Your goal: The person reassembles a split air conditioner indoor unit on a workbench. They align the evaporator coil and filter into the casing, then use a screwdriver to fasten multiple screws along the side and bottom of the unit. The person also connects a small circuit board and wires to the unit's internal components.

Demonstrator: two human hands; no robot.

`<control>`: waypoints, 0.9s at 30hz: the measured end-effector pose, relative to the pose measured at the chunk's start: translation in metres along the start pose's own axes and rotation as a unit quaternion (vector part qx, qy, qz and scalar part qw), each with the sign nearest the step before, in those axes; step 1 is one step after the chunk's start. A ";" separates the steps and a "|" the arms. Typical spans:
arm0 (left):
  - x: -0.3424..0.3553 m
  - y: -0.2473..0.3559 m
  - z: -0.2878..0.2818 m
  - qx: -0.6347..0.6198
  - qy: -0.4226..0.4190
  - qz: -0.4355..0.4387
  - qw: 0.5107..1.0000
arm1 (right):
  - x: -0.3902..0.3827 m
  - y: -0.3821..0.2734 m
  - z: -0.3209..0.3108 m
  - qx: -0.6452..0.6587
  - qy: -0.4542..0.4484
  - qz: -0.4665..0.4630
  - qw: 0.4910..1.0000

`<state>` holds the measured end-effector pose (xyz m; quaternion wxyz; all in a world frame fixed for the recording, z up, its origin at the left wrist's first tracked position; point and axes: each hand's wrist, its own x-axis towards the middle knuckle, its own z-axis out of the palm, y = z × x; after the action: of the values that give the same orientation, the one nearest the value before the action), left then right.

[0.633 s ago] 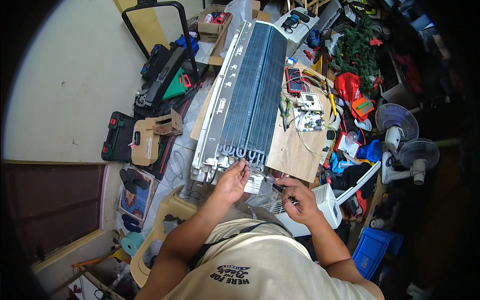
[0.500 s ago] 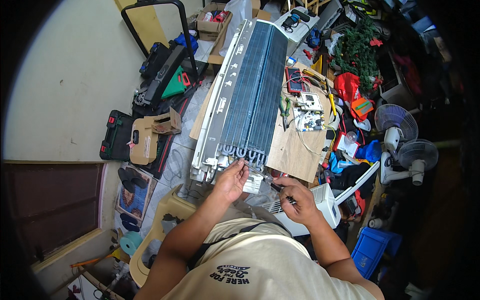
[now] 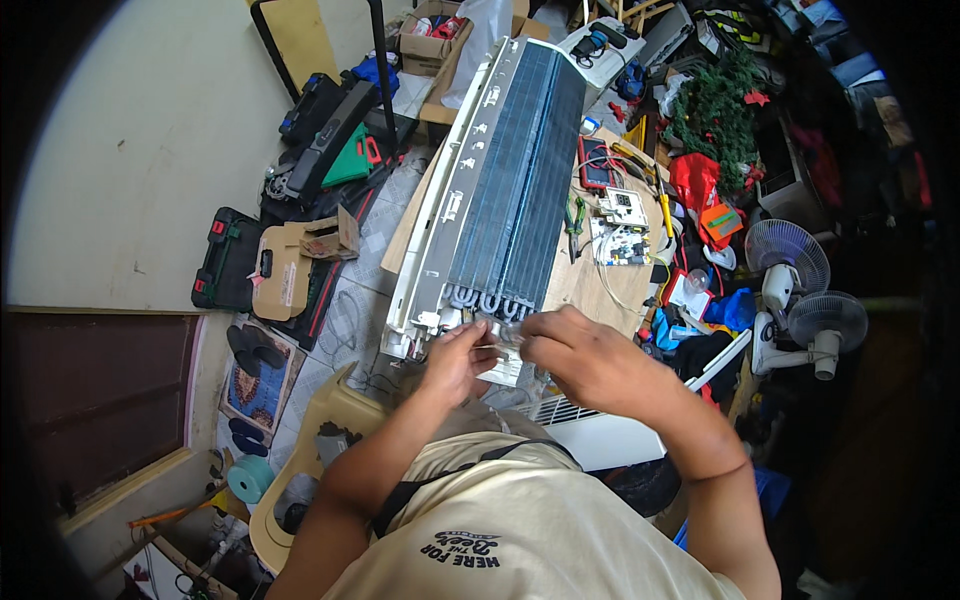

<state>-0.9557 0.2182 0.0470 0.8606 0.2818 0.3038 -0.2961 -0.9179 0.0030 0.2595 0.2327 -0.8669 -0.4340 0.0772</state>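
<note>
Near the middle of the frame, the person's left hand (image 3: 458, 360) is at the lower end of a long finned coil unit (image 3: 515, 180), just beside its bent metal tubes (image 3: 490, 300). Its thumb and fingertips are drawn close together in a pinch; whether anything is caught between them cannot be told. Right of it, the right hand (image 3: 595, 365) comes in with its back to the camera, fingers bent and tips near those of the left hand; the hand itself hides most of its grip, so what it has hold of cannot be told

The coil unit slants from the centre toward the top of the frame, a pale frame along its left side, lying over a wooden board (image 3: 582, 285). On the board, right of the coil, are green-handled pliers (image 3: 574, 225), a red-edged handheld device (image 3: 597, 165) and a circuit board (image 3: 620, 245) with loose wires. Below the right hand is a white casing (image 3: 605, 440); toward the lower left is a beige plastic chair (image 3: 345, 405). Two fans, an upper fan (image 3: 788, 252) and a lower fan (image 3: 828, 320), are at the right of the frame
</note>
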 end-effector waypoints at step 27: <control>-0.050 0.143 0.103 0.744 -0.201 0.325 0.548 | 0.071 0.018 -0.021 -0.177 0.043 -0.017 0.983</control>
<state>-0.8540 0.2617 0.1927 0.4189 0.8343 -0.3182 -0.1649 -0.8547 0.0427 0.2743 0.0955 -0.8893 -0.4453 -0.0416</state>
